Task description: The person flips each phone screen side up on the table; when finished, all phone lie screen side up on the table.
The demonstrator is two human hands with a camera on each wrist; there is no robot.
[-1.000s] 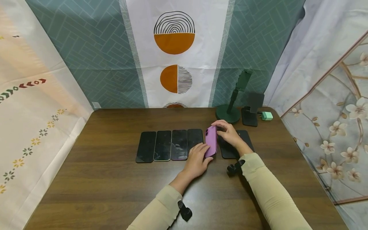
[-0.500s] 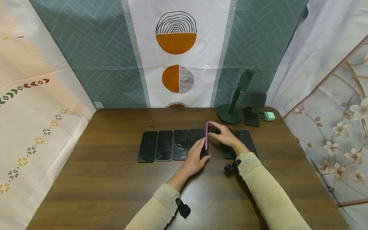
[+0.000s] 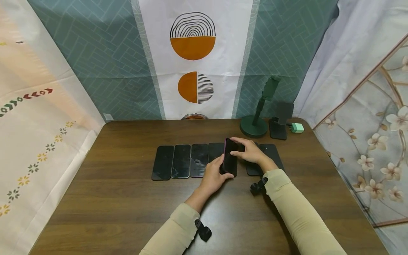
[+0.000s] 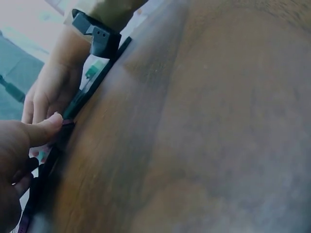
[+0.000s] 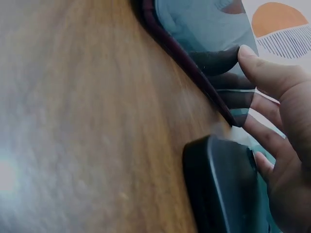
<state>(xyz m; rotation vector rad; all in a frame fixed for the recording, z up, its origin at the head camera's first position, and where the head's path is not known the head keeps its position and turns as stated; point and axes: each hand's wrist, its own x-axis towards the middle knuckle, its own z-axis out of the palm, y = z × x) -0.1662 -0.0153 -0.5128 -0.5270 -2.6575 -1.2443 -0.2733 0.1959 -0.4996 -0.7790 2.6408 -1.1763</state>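
Note:
A purple-backed smartphone (image 3: 231, 163) is tilted up off the wooden table, its dark screen facing right and up. Along its left side and bottom corner, my left hand (image 3: 213, 176) grips it with fingers and thumb. My right hand (image 3: 252, 153) holds the upper right part; in the right wrist view its thumb (image 5: 265, 70) lies at the glossy screen (image 5: 199, 24), fingers by the edge. To the left, several dark phones (image 3: 180, 161) lie side by side, screens up, the nearest partly covered by my left hand.
Two more dark phones, one (image 3: 271, 153) beside the other (image 3: 253, 170), lie under and past my right wrist. At the back right stand a green phone stand (image 3: 254, 126), a black stand (image 3: 278, 131) and a light green charger (image 3: 297, 128). Fabric hangs behind the table (image 3: 127, 212).
The purple phone has turned from showing its back, through edge-on, to showing its dark screen. Both hands have stayed on it, shifting slightly.

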